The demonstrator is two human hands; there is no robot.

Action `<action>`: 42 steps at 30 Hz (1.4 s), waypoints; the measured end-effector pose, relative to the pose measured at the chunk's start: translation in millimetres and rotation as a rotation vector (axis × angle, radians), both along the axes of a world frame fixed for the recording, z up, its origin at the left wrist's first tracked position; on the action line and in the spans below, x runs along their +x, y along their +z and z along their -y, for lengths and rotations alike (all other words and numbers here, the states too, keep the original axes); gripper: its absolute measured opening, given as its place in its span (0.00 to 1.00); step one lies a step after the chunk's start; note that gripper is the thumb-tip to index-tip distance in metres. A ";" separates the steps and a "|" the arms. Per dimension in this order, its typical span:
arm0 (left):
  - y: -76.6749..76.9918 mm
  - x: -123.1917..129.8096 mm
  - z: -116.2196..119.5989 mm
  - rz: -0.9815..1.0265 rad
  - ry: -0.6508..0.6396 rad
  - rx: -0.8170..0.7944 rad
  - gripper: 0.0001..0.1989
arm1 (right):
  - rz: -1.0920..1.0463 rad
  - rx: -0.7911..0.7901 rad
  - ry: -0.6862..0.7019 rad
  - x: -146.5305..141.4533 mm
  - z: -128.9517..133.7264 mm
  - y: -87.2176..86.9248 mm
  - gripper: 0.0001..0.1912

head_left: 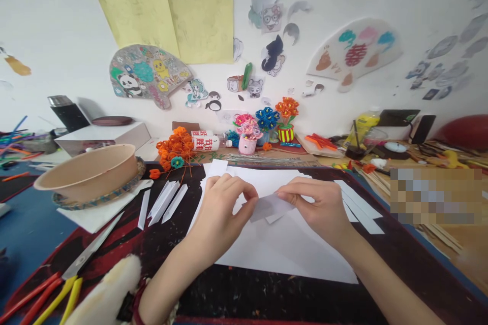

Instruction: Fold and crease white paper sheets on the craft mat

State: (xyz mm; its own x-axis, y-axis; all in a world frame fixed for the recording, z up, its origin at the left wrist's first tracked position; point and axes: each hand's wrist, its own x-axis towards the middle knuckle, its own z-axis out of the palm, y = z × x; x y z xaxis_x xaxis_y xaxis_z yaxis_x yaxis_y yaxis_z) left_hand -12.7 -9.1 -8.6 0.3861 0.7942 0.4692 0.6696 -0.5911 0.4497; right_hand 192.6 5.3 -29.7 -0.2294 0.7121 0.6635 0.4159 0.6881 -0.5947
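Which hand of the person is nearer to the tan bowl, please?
Left. The left hand is to the right of the tan bowl, holding one end of a small paper piece; the right hand is farther right, at its other end.

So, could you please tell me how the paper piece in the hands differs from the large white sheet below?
The paper piece is far smaller than the white sheet. The paper piece is pinched by the left hand and right hand, while the white sheet lies over the dark mat. Both look plain and unprinted.
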 end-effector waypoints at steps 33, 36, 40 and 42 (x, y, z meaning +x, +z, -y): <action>-9.5 11.2 0.1 0.228 0.050 -0.295 0.06 | -0.093 -0.198 0.026 -2.4 -3.7 1.8 0.03; -9.6 13.0 1.1 0.191 0.055 -0.306 0.06 | -0.048 -0.170 0.041 -2.5 -3.7 3.5 0.01; -9.9 14.3 1.4 0.188 0.049 -0.304 0.06 | 0.006 -0.184 0.064 -5.0 -1.2 4.6 0.03; -9.7 14.6 1.5 0.189 0.054 -0.307 0.06 | 0.018 -0.207 0.075 -5.8 0.1 4.8 0.03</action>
State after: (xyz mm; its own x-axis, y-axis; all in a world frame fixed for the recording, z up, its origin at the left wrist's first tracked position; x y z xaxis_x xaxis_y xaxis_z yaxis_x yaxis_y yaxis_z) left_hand 1.9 -10.5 -18.4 0.2690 0.9259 0.2652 0.5838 -0.3757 0.7197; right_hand 186.8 5.2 -24.9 -0.2972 0.8135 0.4999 0.3802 0.5811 -0.7195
